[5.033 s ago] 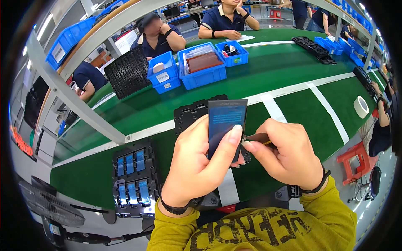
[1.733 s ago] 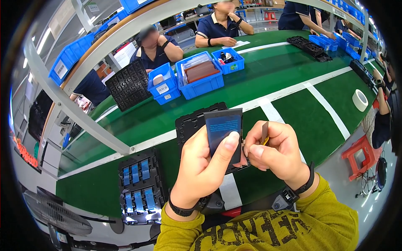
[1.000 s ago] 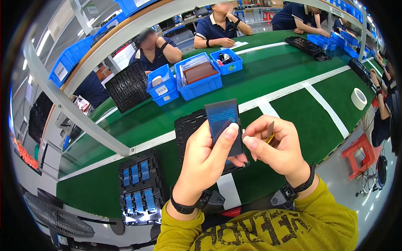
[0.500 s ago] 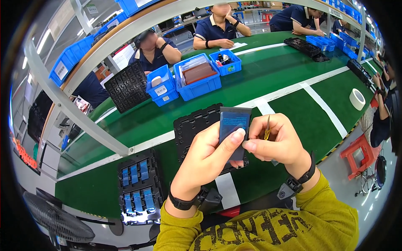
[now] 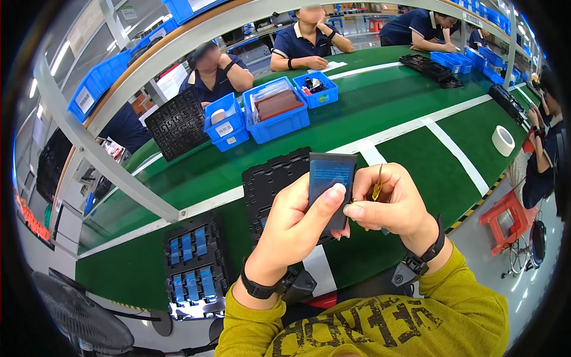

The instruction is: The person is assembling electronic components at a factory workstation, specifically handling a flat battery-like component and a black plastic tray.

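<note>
The left hand (image 5: 295, 223) is closed around a flat dark pack (image 5: 331, 184) with a blue face; the thumb presses on its front and the fingers are behind it. The pack stands nearly upright, above the near part of the green table (image 5: 410, 160), in the middle of the view. The right hand (image 5: 392, 205) touches the right edge of the pack with its fingertips and pinches a thin yellow-brown strip (image 5: 377, 185) that points up beside the pack. Both wrists wear a dark band, and the sleeves are yellow.

Under the pack, on the table, lies a black tray (image 5: 270, 181); the hands cover a part of it, so I cannot tell what is in it. To the left, at the near edge, there is a second tray (image 5: 193, 262) with blue packs in two rows. A white line (image 5: 458, 154) crosses the green surface.

Farther away stand three blue bins (image 5: 279, 116), and left of them another black tray (image 5: 176, 124) leans tilted. At the right, near the table edge, lies a tape roll (image 5: 503, 140). At the far side other people sit in dark shirts (image 5: 297, 41). A red stool (image 5: 505, 214) stands on the floor at the right, and a fan (image 5: 77, 321) is at the near left.
</note>
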A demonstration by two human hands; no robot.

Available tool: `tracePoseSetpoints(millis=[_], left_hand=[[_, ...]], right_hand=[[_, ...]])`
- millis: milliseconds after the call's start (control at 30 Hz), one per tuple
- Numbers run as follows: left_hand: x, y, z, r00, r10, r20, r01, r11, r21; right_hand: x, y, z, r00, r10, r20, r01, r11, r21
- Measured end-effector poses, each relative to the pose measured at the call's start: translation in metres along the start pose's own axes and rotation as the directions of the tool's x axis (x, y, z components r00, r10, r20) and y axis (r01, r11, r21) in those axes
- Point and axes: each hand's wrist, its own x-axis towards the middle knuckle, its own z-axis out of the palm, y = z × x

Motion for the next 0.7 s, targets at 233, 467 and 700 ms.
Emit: tracePoseSetpoints(millis=[233,467,700], left_hand=[[0.005,-0.004,0.000,0.991,0.080,-0.107,-0.082,0.996,-0.016],[-0.001,-0.004,0.007,0.993,0.064,-0.099,-0.066,0.998,-0.009],[0.001,-0.009,0.015,0.972,0.059,-0.225,-0.023,0.987,0.159]], right_hand=[[-0.012,0.008,-0.005,0.998,-0.053,0.024,0.056,0.991,-0.124],[-0.021,0.000,0.002,0.981,-0.140,-0.132,0.109,0.970,-0.216],[-0.018,0.009,-0.001,0.962,-0.223,-0.159,0.135,0.890,-0.435]])
